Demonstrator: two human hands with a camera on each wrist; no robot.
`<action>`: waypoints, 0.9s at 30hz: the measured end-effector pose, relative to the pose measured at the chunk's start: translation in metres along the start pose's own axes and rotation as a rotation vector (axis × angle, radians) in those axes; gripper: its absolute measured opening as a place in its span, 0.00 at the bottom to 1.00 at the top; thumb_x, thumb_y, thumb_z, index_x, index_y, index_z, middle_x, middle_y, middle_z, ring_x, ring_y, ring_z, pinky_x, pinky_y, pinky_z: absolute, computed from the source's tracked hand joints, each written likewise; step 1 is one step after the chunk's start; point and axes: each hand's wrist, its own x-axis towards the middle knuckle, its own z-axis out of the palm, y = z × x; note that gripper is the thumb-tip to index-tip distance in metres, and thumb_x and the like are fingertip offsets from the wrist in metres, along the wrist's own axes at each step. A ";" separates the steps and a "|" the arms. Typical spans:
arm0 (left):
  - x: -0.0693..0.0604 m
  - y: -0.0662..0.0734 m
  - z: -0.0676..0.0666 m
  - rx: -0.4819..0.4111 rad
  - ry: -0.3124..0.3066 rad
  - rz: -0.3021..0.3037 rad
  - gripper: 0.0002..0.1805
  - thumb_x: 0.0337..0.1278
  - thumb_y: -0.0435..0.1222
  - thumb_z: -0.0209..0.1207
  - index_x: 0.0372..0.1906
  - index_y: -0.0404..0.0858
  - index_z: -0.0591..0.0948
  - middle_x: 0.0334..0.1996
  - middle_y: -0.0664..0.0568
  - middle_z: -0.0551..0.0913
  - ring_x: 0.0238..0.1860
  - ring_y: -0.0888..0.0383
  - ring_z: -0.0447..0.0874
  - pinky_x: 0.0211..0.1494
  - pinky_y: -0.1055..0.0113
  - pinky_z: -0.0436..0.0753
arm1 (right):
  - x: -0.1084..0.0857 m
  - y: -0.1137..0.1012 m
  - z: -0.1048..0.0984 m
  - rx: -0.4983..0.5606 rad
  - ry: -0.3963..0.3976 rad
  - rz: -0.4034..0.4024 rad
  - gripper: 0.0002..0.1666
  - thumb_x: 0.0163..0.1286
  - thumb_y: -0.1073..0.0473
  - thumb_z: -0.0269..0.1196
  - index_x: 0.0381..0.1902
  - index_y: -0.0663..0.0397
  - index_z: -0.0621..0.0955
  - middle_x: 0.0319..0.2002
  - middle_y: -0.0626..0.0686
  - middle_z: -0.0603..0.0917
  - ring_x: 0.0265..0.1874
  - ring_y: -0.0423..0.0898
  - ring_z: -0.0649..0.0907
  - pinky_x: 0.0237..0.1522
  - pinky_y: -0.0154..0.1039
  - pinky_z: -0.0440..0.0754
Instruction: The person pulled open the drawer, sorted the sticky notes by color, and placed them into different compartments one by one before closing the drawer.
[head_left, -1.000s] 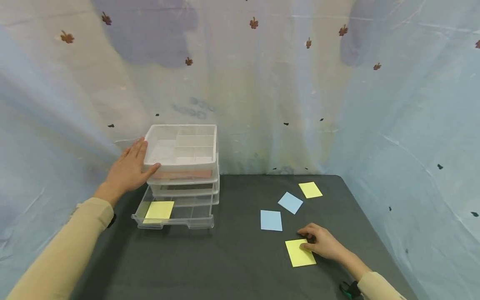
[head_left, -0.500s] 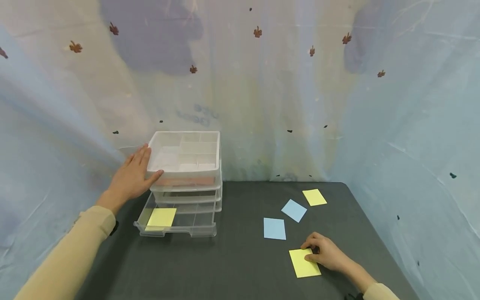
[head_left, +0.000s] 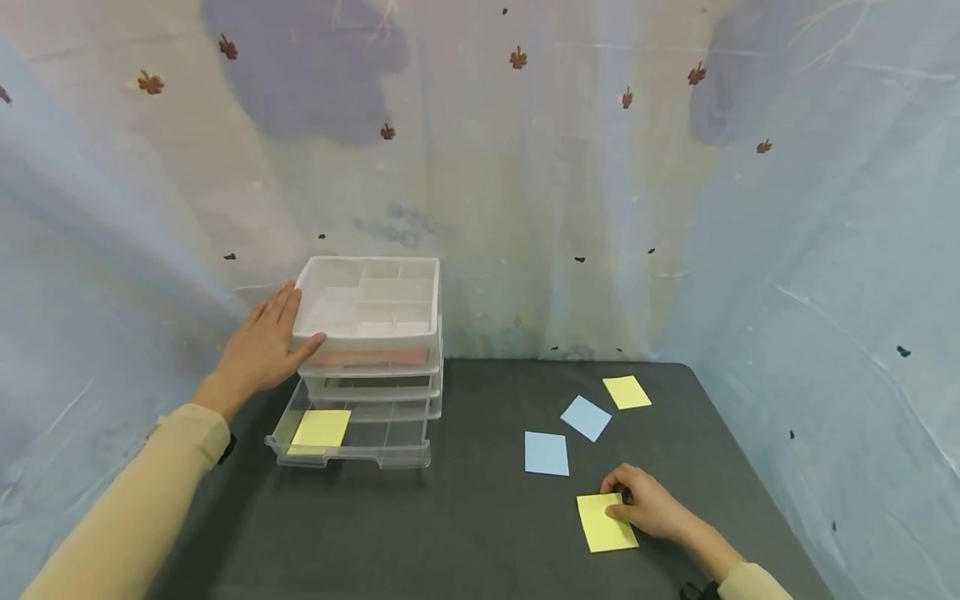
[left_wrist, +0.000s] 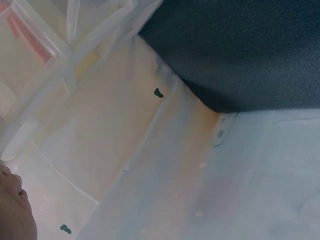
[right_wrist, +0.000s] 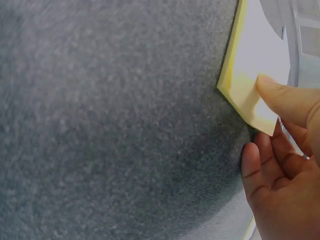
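Observation:
My left hand point(head_left: 258, 350) lies with straight fingers against the left side of a white, clear-fronted drawer unit point(head_left: 367, 337), its thumb at the front edge of the top tray. The bottom drawer point(head_left: 405, 454) is pulled out and has a yellow sticky note pad point(head_left: 321, 429) in its left part. On the right, my right hand point(head_left: 651, 504) pinches another yellow sticky note pad point(head_left: 600, 529) by its right edge. In the right wrist view the thumb point(right_wrist: 287, 97) presses on top of that pad, with fingers curled at its edge.
Two blue sticky note pads point(head_left: 547, 454) point(head_left: 587, 418) and a further yellow pad point(head_left: 627, 392) lie beyond my right hand on the dark table point(head_left: 480, 533). A patterned curtain point(head_left: 510, 208) hangs behind the table and along its sides.
The head view has shifted slightly. My right fingers have closed in on the near yellow pad's edge, while the pad stays about where it was. My left hand keeps its place on the drawer unit.

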 end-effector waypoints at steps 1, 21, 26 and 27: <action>0.001 0.000 -0.001 0.000 0.003 0.001 0.55 0.77 0.64 0.45 0.83 0.28 0.38 0.84 0.34 0.36 0.82 0.34 0.41 0.83 0.38 0.45 | 0.001 -0.001 0.000 0.005 -0.002 0.010 0.11 0.62 0.64 0.76 0.39 0.53 0.83 0.37 0.47 0.80 0.33 0.39 0.75 0.31 0.33 0.73; -0.002 0.004 -0.001 -0.018 0.005 -0.005 0.55 0.77 0.64 0.45 0.83 0.30 0.37 0.84 0.36 0.35 0.83 0.36 0.39 0.83 0.39 0.46 | -0.008 -0.007 -0.018 0.124 0.002 0.013 0.06 0.71 0.60 0.70 0.44 0.50 0.88 0.39 0.46 0.87 0.34 0.33 0.78 0.32 0.33 0.76; -0.002 0.003 -0.002 -0.018 -0.005 -0.011 0.55 0.77 0.64 0.46 0.83 0.29 0.37 0.84 0.36 0.35 0.83 0.36 0.39 0.83 0.39 0.45 | -0.006 -0.010 -0.024 0.133 0.018 -0.008 0.05 0.71 0.60 0.70 0.44 0.50 0.88 0.39 0.45 0.87 0.36 0.33 0.81 0.34 0.32 0.80; -0.002 0.003 -0.001 -0.018 -0.006 -0.011 0.55 0.77 0.64 0.46 0.83 0.29 0.37 0.84 0.36 0.35 0.83 0.36 0.39 0.83 0.39 0.45 | -0.006 -0.011 -0.025 0.139 0.018 -0.008 0.06 0.71 0.60 0.70 0.44 0.50 0.88 0.39 0.46 0.88 0.36 0.33 0.81 0.33 0.33 0.80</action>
